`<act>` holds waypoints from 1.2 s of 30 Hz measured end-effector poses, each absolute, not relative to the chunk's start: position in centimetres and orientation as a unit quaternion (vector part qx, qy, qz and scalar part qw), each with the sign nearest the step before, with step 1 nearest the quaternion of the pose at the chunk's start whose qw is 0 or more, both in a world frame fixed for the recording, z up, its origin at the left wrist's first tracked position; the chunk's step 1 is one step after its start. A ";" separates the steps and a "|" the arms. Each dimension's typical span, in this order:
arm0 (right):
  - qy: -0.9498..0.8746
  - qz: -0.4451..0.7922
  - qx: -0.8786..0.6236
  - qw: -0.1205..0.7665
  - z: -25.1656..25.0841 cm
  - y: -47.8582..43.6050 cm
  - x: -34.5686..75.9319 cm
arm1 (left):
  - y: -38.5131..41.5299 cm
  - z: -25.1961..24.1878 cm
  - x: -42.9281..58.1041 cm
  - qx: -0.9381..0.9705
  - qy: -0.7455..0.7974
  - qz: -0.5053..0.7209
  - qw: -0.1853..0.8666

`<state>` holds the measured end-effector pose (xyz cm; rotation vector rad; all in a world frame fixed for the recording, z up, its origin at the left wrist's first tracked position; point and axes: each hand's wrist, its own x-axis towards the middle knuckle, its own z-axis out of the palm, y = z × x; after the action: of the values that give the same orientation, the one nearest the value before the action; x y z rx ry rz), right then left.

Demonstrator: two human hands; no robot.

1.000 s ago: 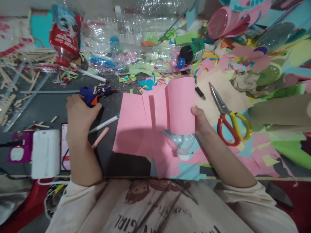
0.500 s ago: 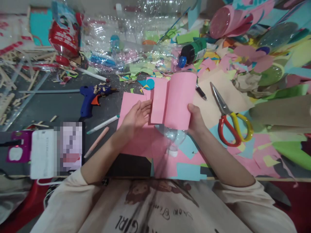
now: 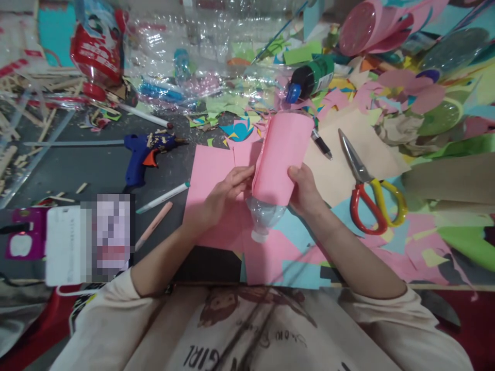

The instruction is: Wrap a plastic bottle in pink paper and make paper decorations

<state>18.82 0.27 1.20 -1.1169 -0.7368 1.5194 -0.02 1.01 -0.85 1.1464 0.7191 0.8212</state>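
Note:
A clear plastic bottle is tilted, white cap down toward me, with pink paper wrapped around its body. My right hand grips it from the right, thumb on the paper. On the left side, the stretched fingers of my left hand press against the paper's edge, where a seam runs along the bottle. The left fingertips are partly hidden behind the wrap. Beneath the bottle lie flat pink sheets.
Scissors with red and yellow handles and a black pen lie to the right. A blue glue gun and markers lie left. Behind are a dark green bottle, paper scraps and clear plastic packaging.
The paper flap that stuck out to the left now lies against the bottle. My left hand has moved right onto it, and the bottle's capped end has swung left.

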 end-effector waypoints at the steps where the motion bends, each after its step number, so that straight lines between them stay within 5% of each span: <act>1: -0.309 0.637 -0.466 0.530 1.3 0.3 18.8 | 0.9 -1.0 -0.1 0.545 0.315 0.380 0.678; 11: -0.291 0.608 -0.485 0.557 1.1 0.3 18.6 | 0.1 0.2 -0.4 0.694 0.312 0.380 0.527; 25: -0.303 0.592 -0.503 0.552 0.7 0.2 18.9 | -0.4 -0.3 -0.2 0.625 0.316 0.482 0.526; 36: -0.293 0.592 -0.507 0.554 0.9 0.2 18.8 | -0.6 -0.6 -0.7 0.693 0.348 0.473 0.418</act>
<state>18.83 0.19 0.85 -1.1982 -0.6913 1.3975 -0.74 -0.61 -0.59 1.7398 0.8740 1.1862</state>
